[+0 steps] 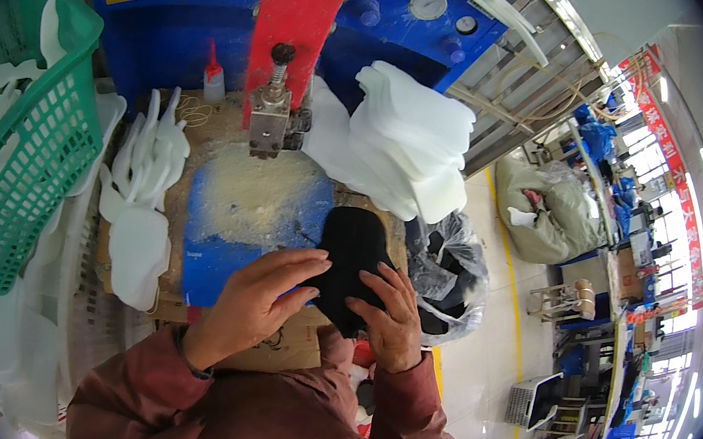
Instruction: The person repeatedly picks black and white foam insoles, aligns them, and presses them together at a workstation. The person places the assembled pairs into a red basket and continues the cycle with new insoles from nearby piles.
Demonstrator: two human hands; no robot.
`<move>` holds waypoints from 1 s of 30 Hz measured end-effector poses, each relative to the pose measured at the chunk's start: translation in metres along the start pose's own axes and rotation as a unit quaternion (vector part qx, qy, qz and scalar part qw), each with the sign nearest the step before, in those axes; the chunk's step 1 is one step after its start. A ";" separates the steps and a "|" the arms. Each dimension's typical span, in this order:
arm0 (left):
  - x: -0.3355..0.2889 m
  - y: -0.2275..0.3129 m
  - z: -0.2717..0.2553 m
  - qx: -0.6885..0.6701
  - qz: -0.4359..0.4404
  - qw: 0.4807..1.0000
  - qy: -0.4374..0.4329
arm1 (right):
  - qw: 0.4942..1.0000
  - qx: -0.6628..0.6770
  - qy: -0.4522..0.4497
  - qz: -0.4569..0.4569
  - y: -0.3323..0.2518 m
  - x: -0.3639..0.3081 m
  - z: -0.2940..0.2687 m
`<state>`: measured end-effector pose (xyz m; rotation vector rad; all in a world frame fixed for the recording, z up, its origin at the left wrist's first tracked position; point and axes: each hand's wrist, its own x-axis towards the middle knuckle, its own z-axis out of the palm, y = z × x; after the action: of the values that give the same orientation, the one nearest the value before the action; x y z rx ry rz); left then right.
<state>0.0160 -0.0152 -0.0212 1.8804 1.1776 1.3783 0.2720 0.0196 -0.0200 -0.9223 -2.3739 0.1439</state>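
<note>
A black insole-shaped piece point(352, 250) lies at the right edge of the blue board point(210, 265). My right hand point(393, 319) grips its right side, with bent fingers on top and the thumb near its lower end. From the left, my left hand point(264, 298) reaches to its edge; those fingers are stretched out, thumb apart, and the tips touch or nearly touch the black surface. Pale powder covers much of the board. Above it stands a metal machine head point(269, 122) on a red column point(292, 15).
White insole-shaped sheets point(414, 139) are stacked behind right; more white pieces point(137, 250) lie at left. A green basket point(18, 179) stands far left. Clear plastic bag point(454, 276) with black pieces sits right. A red-tipped bottle point(213, 80) stands behind.
</note>
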 end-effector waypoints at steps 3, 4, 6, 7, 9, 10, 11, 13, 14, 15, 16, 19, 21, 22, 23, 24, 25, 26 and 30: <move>0.002 0.001 -0.004 0.046 -0.005 0.996 -0.077 | 0.998 0.068 0.013 0.002 -0.010 0.002 0.010; 0.001 0.001 -0.004 0.043 -0.020 0.994 -0.095 | 0.996 0.086 0.015 0.004 -0.012 0.003 0.013; -0.005 -0.002 -0.001 0.045 -0.052 0.990 -0.127 | 0.993 0.115 0.032 0.001 -0.012 0.003 0.019; -0.008 -0.004 0.000 0.020 -0.074 0.987 -0.141 | 0.991 0.127 0.041 0.006 -0.012 0.002 0.023; -0.015 -0.008 0.003 -0.054 -0.095 0.986 -0.127 | 0.985 0.162 0.064 0.023 -0.014 0.002 0.032; -0.017 -0.010 0.004 -0.085 -0.117 0.982 -0.125 | 0.979 0.185 0.078 0.034 -0.016 0.001 0.037; -0.020 -0.012 0.005 -0.095 -0.114 0.981 -0.121 | 0.973 0.207 0.095 0.038 -0.018 0.000 0.041; -0.022 -0.014 0.008 -0.112 -0.119 0.980 -0.114 | 0.966 0.228 0.112 0.054 -0.022 -0.001 0.046; -0.023 -0.015 0.009 -0.136 -0.132 0.975 -0.113 | 0.961 0.239 0.126 0.064 -0.025 -0.002 0.048; -0.024 -0.015 0.011 -0.158 -0.145 0.970 -0.112 | 0.961 0.226 0.138 0.086 -0.028 -0.003 0.050; -0.024 -0.014 0.012 -0.180 -0.157 0.965 -0.110 | 0.958 0.214 0.154 0.112 -0.032 -0.003 0.050; -0.033 -0.011 0.018 -0.264 -0.198 0.939 -0.092 | 0.956 0.177 0.189 0.137 -0.039 -0.002 0.053; -0.038 -0.011 0.025 -0.267 -0.236 0.932 -0.068 | 0.957 0.154 0.205 0.138 -0.041 -0.001 0.056; -0.041 -0.012 0.028 -0.276 -0.246 0.928 -0.049 | 0.957 0.143 0.211 0.141 -0.042 0.000 0.058; -0.044 -0.013 0.031 -0.302 -0.265 0.915 -0.037 | 0.956 0.132 0.217 0.149 -0.044 0.000 0.061; -0.047 -0.014 0.034 -0.329 -0.282 0.901 -0.022 | 0.956 0.133 0.221 0.142 -0.045 0.000 0.063; -0.049 -0.016 0.036 -0.348 -0.314 0.883 -0.010 | 0.955 0.135 0.223 0.139 -0.047 0.000 0.066; -0.050 -0.018 0.037 -0.377 -0.293 0.878 -0.017 | 0.955 0.137 0.226 0.134 -0.048 -0.001 0.069; -0.055 -0.018 0.037 -0.413 -0.277 0.867 -0.035 | 0.947 0.159 0.228 0.158 -0.048 -0.003 0.075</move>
<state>0.0390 -0.0513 -0.0753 0.8832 0.7883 1.1819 0.2038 -0.0109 -0.0687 -1.0386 -1.7074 0.3818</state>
